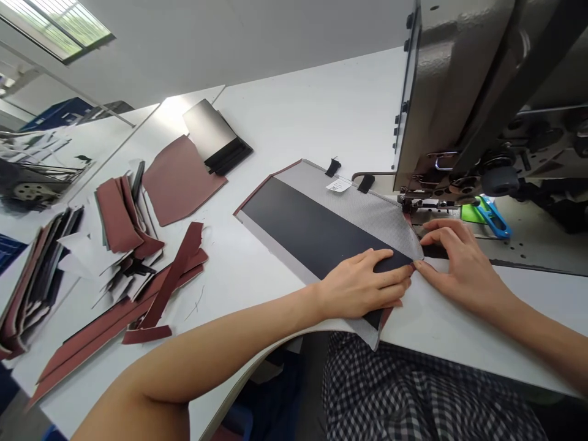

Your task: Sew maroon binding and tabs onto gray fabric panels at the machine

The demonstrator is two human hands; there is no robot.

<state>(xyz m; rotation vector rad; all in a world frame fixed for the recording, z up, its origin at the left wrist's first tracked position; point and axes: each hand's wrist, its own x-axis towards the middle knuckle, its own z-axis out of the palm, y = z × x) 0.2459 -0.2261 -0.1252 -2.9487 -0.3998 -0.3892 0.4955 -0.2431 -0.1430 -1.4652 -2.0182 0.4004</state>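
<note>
A grey mesh fabric panel (316, 190) with a dark smooth strip (303, 226) and reddish-brown edging lies across the white table, its right edge at the sewing machine's presser foot (416, 205). Two black tabs and a white label (338, 185) sit along its far edge. My left hand (367, 282) rests flat on the panel's near right part, fingers stretched out. At the panel's right corner, my right hand (454, 260) holds the edge between thumb and fingertips, close to the presser foot. The underside of the panel is hidden.
The sewing machine (454, 92) fills the upper right. Blue thread snips (496, 219) lie on its bed beside a green piece (473, 212). Reddish-brown strips (174, 275), a larger cut piece (181, 180) and stacked pieces (39, 282) cover the left. A metallic plate (206, 131) lies farther back.
</note>
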